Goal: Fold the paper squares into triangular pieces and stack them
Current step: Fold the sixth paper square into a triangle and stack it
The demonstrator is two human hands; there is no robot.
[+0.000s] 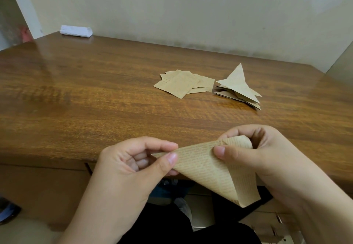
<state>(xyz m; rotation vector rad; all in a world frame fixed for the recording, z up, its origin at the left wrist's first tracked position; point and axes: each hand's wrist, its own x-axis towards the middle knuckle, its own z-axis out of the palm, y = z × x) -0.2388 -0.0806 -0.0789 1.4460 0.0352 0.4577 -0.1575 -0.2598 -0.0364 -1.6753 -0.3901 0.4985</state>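
Fingers (172,157) of the left hand (131,165) are pinched on the left corner of a brown paper square (210,167); the right hand (267,154) is closed on the opposite, curled-over corner, thumb pressed on top. The sheet is held in the air just in front of the near edge of the surface (95,94), half bent over itself, fold not yet creased.

Head view, only view given. Paper is judged light, thin and floppy, easily creased, likely to slip out of line when corners are matched; best held at the two corners being brought together, then flattened along the fold. Tearing is unlikely under gentle handling.

Counts: one sheet in hand. One loose pile of unfolded squares (183,85) is seen mid-surface, roughly five or six sheets, exact number cannot be told because of overlap. Just beside it to the right, one stack of folded triangles (238,89) is seen, perhaps four or five pieces, top one sticking upward. One white folded bundle (76,31) is lying at the far left corner, well apart.
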